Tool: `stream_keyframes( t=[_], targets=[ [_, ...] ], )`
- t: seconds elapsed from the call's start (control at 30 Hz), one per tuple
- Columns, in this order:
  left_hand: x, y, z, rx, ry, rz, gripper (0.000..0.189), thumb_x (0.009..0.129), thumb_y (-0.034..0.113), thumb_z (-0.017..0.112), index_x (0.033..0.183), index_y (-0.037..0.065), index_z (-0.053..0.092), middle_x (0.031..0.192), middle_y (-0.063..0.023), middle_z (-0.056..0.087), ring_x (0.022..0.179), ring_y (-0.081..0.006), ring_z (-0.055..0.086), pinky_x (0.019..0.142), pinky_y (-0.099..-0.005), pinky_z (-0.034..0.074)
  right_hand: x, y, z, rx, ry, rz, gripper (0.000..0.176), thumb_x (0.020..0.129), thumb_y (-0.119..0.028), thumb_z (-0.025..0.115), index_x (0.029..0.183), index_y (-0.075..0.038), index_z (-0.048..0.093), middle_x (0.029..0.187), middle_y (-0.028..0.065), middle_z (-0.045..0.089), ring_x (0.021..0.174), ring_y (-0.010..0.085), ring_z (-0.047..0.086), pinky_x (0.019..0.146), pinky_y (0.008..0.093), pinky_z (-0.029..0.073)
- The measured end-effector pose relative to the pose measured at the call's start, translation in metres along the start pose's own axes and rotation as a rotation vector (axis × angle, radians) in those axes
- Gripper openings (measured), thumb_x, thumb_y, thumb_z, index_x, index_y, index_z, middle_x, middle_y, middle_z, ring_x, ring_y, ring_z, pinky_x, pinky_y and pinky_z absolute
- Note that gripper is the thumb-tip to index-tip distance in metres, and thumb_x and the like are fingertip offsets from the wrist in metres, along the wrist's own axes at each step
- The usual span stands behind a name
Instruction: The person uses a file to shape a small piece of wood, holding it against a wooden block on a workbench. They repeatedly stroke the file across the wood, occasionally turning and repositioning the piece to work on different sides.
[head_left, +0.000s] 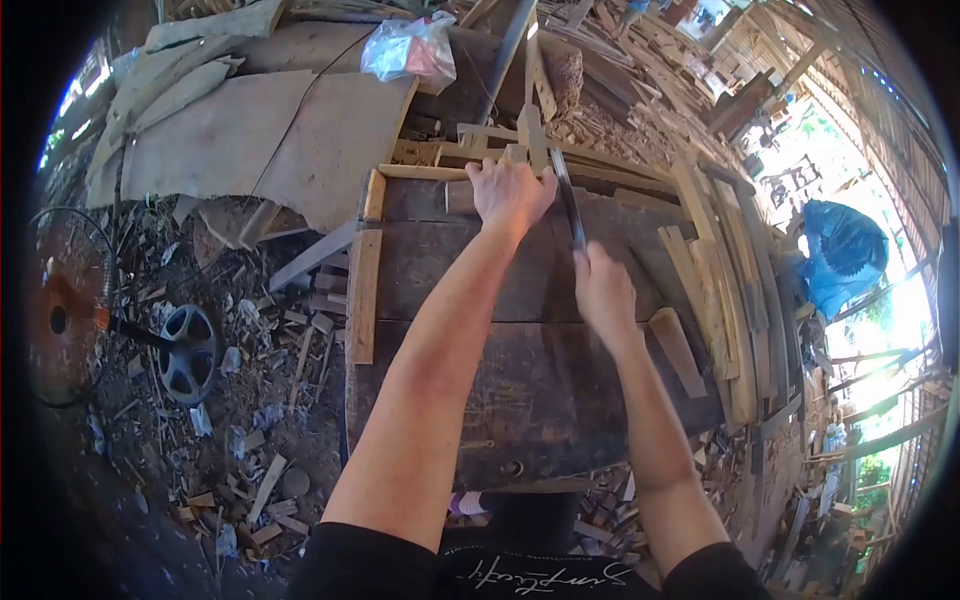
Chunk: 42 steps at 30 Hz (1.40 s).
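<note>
My left hand [508, 192] presses down on a piece of wood near the far edge of the dark wooden workbench [460, 380], its fingers curled over the wood. My right hand [605, 285] is wrapped round the near end of a long, narrow metal tool [567, 197]. The tool points away from me, and its far end lies beside an upright wooden piece [532, 137], just right of my left hand. Wooden strips [365, 295] edge the bench's left side. The exact shape of the wood under my left hand is partly hidden by the fingers.
Long wooden strips [735, 300] lie along the bench's right side, with a wedge-shaped piece [678, 350] nearer me. A fan [60, 318] and black wheel [188, 353] are at left. Plastic bag [408, 52] rests on boards behind; blue bag [845, 255] hangs right. Scraps cover the floor.
</note>
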<state>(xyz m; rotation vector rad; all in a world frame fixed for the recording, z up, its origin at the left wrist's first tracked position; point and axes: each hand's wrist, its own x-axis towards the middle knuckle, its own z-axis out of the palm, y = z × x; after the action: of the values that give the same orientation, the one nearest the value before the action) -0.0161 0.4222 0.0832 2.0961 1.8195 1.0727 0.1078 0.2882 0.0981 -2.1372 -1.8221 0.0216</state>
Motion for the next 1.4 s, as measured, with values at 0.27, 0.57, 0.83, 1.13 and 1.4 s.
stream_keyframes(
  t=[0.27, 0.57, 0.83, 1.13, 1.4],
  targets=[
    [0.004, 0.004, -0.005, 0.017, -0.027, -0.030, 0.051, 0.089, 0.046, 0.051, 0.088, 0.002, 0.077, 0.098, -0.0163, 0.072, 0.103, -0.0317, 0.063, 0.097, -0.0478, 0.035, 0.032, 0.004, 0.003, 0.022, 0.049, -0.105, 0.027, 0.100, -0.031, 0.049, 0.102, -0.006, 0.058, 0.089, 0.0285, 0.066, 0.090, 0.0490, 0.064, 0.078, 0.0592, 0.048],
    [0.004, 0.001, 0.000, 0.005, 0.036, 0.011, 0.054, 0.090, 0.047, 0.046, 0.087, 0.002, 0.076, 0.095, -0.0189, 0.073, 0.102, -0.0329, 0.064, 0.094, -0.0483, 0.037, 0.048, -0.007, 0.005, -0.028, 0.055, -0.041, 0.029, 0.101, -0.033, 0.048, 0.101, -0.006, 0.058, 0.091, 0.0281, 0.067, 0.090, 0.0489, 0.064, 0.079, 0.0587, 0.048],
    [0.007, -0.002, 0.008, 0.006, 0.047, -0.021, 0.055, 0.091, 0.047, 0.046, 0.089, 0.001, 0.076, 0.095, -0.0190, 0.073, 0.103, -0.0324, 0.064, 0.095, -0.0485, 0.037, -0.016, 0.000, -0.013, -0.036, -0.021, -0.043, 0.029, 0.101, -0.032, 0.047, 0.101, -0.005, 0.057, 0.091, 0.0273, 0.067, 0.091, 0.0487, 0.064, 0.079, 0.0585, 0.049],
    [0.003, 0.003, -0.007, 0.025, -0.025, -0.016, 0.051, 0.089, 0.045, 0.049, 0.090, 0.002, 0.076, 0.104, -0.0158, 0.071, 0.105, -0.0314, 0.062, 0.099, -0.0490, 0.034, 0.066, -0.012, 0.008, -0.039, 0.126, -0.125, 0.027, 0.101, -0.031, 0.047, 0.098, -0.006, 0.058, 0.088, 0.0271, 0.067, 0.088, 0.0498, 0.063, 0.074, 0.0599, 0.047],
    [0.000, -0.001, 0.008, 0.017, -0.021, -0.027, 0.051, 0.090, 0.045, 0.047, 0.092, 0.003, 0.077, 0.105, -0.0165, 0.071, 0.110, -0.0319, 0.060, 0.102, -0.0485, 0.032, -0.017, 0.008, -0.004, -0.012, 0.016, -0.090, 0.025, 0.101, -0.028, 0.048, 0.098, -0.006, 0.057, 0.081, 0.0258, 0.066, 0.082, 0.0501, 0.063, 0.072, 0.0604, 0.046]
  ],
)
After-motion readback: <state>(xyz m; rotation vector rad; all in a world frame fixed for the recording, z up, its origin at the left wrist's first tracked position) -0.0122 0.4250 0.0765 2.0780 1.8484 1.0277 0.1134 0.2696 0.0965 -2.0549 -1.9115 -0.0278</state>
